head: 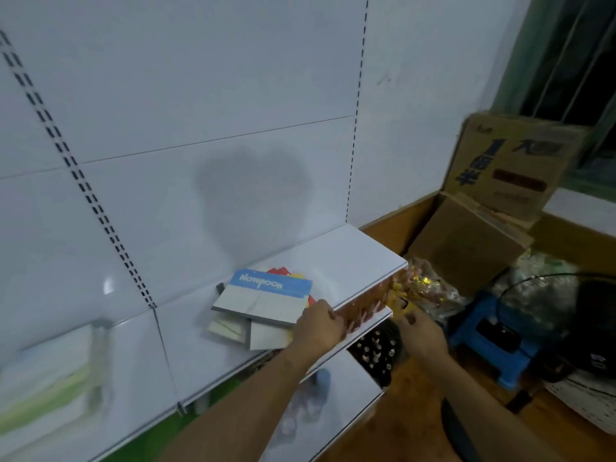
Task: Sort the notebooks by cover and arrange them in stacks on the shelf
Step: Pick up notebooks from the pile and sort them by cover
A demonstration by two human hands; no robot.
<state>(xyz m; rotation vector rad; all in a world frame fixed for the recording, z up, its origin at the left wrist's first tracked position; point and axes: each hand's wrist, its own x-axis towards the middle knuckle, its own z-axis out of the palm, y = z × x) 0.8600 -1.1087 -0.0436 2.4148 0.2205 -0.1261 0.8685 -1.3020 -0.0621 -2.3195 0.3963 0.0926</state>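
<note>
My left hand (318,328) sits just right of centre in the lower half of the frame, fingers curled over the front edge of the white shelf (360,258) and against an orange patterned thing (365,305) that hangs just under that edge. I judge it a grip on that orange thing, though motion blur keeps me from telling whether it is a notebook or a packet. My right hand (421,331) is to its right, beside the shelf's end, fingers bent. I cannot tell whether it holds anything, because the view shows only the back of the hand.

Left of my left hand, the loose pile of notebooks (263,303) lies on the shelf near the frame's centre. A blue-banded one marked "Notebook" is on top, skewed. Red and yellow covers peek out behind it, and pale ones jut out below it toward the shelf's front. Nothing here is squared into stacks.

Further right, crinkled gold-and-clear wrapping (423,288) bulges beyond the shelf's end. A blue stool (493,338) stands at lower right and cardboard boxes (506,161) at upper right.

I judge the sorting barely begun. I am fetching or bringing up more stock. Next I need to get the orange thing onto the shelf top, then split the pile by cover and square each group.
</note>
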